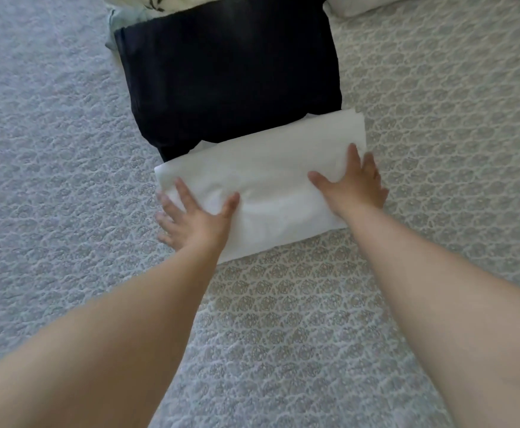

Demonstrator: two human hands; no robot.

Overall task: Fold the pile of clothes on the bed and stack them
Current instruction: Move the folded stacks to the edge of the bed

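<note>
A bedroom in a home, viewed from above a bed. A quilted bedspread with a pale raised lattice pattern fills almost the whole view. Folded clothes lie on it toward 12 o'clock: a white folded garment and a black folded garment. A white pillow edge shows near 1 o'clock.

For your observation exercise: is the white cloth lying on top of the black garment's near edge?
Yes: the white cloth overlaps the near edge of the black garment, covering part of it.
</note>
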